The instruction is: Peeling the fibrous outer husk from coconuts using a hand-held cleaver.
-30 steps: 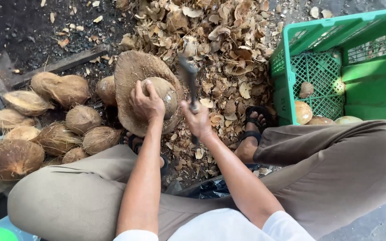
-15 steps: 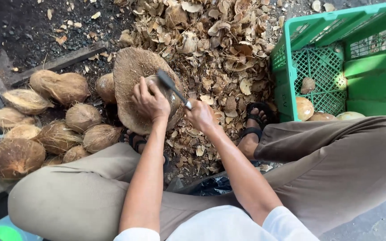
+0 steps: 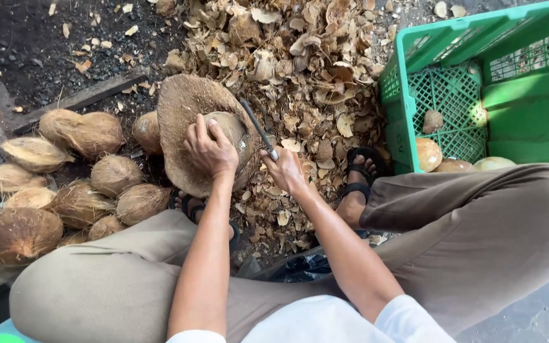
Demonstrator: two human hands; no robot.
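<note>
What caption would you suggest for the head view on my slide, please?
Left hand steadies a coconut on a round wooden block; right hand sets a knife against it.

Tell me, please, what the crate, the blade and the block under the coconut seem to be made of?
The crate looks like moulded green plastic, smooth with lattice walls. The blade in the right hand seems dull grey metal. The block looks like rough brown wood, though fibrous husk is possible.

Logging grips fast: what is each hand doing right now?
Left hand: closed over the coconut on the block.
Right hand: closed on the knife.
</note>
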